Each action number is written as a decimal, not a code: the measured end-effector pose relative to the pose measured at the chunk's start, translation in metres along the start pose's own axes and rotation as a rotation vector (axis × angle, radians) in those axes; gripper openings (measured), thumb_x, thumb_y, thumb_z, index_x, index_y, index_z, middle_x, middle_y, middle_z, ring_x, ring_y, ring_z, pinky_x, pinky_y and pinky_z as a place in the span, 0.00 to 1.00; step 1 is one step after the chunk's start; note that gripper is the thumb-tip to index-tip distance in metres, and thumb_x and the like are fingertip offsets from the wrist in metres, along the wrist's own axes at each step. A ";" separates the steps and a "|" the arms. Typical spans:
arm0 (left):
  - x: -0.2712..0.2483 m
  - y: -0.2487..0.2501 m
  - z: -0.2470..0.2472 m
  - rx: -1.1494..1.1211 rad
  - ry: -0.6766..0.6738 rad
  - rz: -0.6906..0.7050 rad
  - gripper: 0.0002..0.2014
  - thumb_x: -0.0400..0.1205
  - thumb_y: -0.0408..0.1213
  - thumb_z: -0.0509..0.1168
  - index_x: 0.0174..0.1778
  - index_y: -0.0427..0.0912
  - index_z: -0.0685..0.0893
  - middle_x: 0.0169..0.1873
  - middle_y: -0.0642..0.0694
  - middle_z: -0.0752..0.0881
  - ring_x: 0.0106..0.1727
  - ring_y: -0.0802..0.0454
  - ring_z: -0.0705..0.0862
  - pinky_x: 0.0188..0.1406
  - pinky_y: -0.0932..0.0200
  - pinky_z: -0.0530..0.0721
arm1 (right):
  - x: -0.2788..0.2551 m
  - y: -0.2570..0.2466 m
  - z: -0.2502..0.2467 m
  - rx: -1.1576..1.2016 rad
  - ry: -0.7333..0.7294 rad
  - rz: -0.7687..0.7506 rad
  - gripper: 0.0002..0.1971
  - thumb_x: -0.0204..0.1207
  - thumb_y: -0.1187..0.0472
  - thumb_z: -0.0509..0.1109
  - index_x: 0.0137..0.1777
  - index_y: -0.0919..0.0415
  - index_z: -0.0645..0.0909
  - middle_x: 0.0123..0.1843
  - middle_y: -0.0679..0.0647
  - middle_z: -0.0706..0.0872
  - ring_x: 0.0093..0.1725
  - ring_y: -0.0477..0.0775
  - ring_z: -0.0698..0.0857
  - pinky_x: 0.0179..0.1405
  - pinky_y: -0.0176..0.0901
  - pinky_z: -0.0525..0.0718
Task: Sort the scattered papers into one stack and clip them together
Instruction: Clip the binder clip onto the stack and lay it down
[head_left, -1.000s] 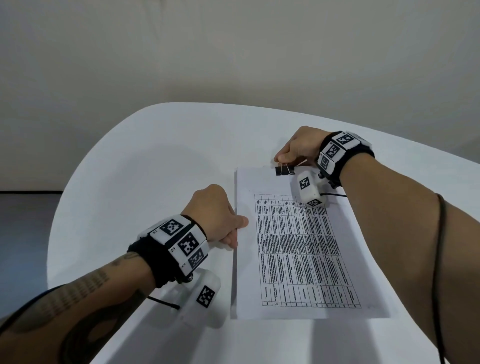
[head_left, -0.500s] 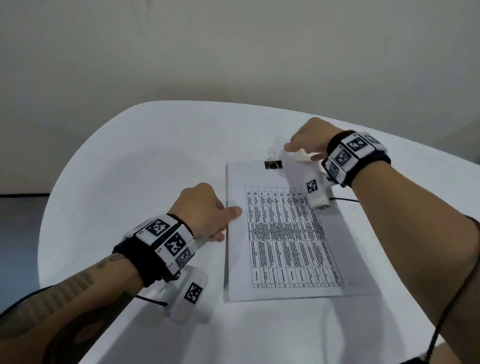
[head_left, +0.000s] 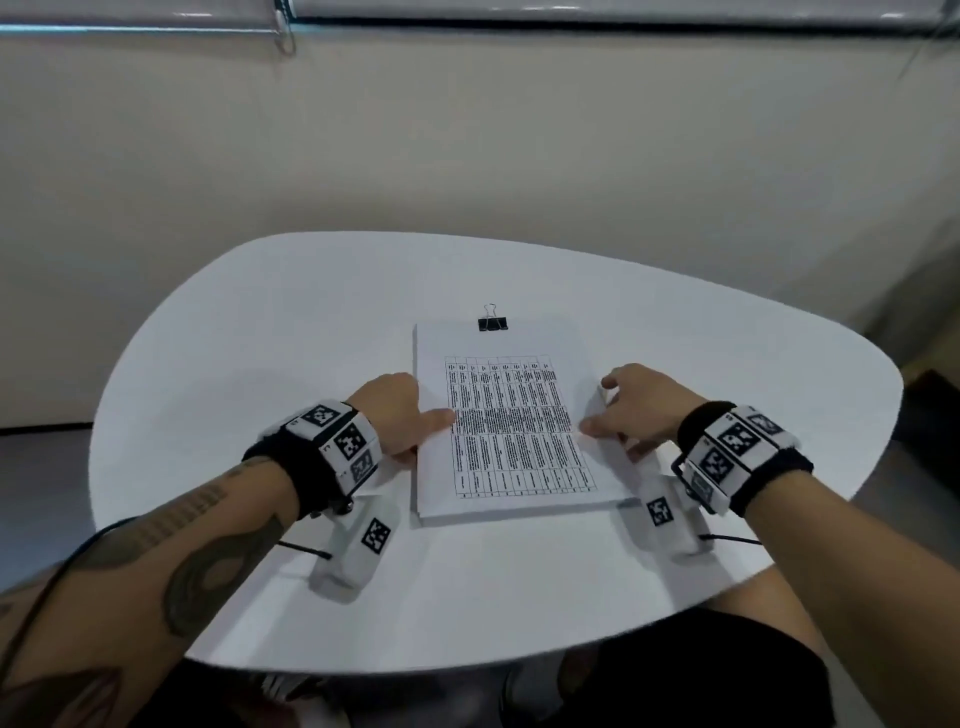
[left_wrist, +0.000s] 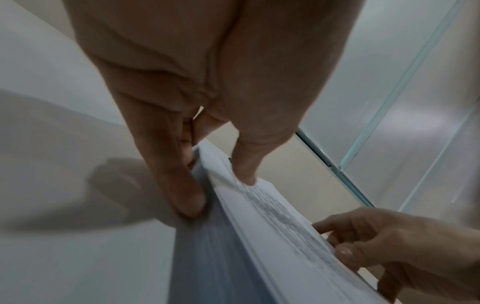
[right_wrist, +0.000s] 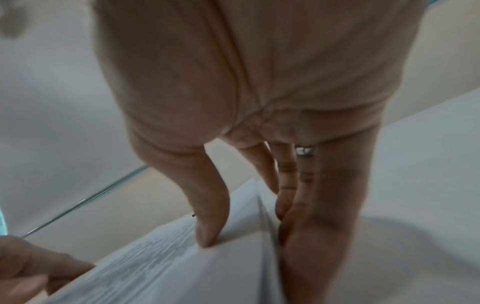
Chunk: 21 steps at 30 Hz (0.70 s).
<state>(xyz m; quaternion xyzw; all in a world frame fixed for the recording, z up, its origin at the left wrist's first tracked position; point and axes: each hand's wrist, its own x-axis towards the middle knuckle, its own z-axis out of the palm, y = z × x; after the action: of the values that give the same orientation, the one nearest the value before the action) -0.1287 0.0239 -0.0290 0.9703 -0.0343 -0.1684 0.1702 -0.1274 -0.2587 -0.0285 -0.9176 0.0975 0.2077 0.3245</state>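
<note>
A stack of white papers (head_left: 514, 431) with a printed table on top lies in the middle of the white table (head_left: 260, 338). A black binder clip (head_left: 492, 324) is clamped on the stack's far edge, its wire handles up. My left hand (head_left: 426, 431) pinches the left edge, thumb on top and fingers against the side, as the left wrist view shows (left_wrist: 221, 193). My right hand (head_left: 602, 415) pinches the right edge, thumb on the top sheet (right_wrist: 246, 232) and fingers under the edge. The stack's underside is hidden.
The table has a rounded rim, with bare white surface around the stack. A beige wall stands behind it. My lap (head_left: 675, 675) is at the near edge. A dark object (head_left: 930, 410) sits on the floor at the right.
My right hand has let go of the binder clip and come down to the stack's right edge. The left hand has stayed at the left edge. The head view has pulled back.
</note>
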 end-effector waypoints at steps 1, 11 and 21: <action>-0.007 -0.002 -0.003 0.045 0.008 0.012 0.29 0.84 0.64 0.64 0.43 0.37 0.80 0.43 0.43 0.92 0.42 0.44 0.89 0.40 0.55 0.84 | -0.005 0.005 -0.001 0.046 -0.008 -0.009 0.43 0.72 0.56 0.86 0.82 0.67 0.68 0.65 0.62 0.84 0.51 0.61 0.92 0.45 0.59 0.95; -0.053 0.005 0.029 0.259 -0.034 0.040 0.41 0.70 0.59 0.80 0.67 0.37 0.71 0.60 0.44 0.75 0.56 0.49 0.76 0.55 0.56 0.80 | -0.044 0.021 0.040 -0.425 0.054 -0.196 0.53 0.67 0.49 0.86 0.88 0.46 0.59 0.73 0.58 0.72 0.61 0.57 0.80 0.53 0.43 0.79; -0.048 -0.002 0.019 0.182 0.001 -0.019 0.35 0.64 0.59 0.83 0.56 0.41 0.78 0.49 0.47 0.84 0.51 0.48 0.84 0.52 0.51 0.87 | -0.033 0.003 0.038 -0.386 0.059 -0.144 0.49 0.65 0.63 0.81 0.86 0.46 0.61 0.67 0.56 0.73 0.49 0.54 0.86 0.34 0.42 0.85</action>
<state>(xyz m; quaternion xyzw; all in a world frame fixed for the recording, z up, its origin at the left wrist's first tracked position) -0.1801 0.0255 -0.0319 0.9821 -0.0401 -0.1658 0.0796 -0.1701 -0.2349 -0.0421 -0.9731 -0.0004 0.1718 0.1534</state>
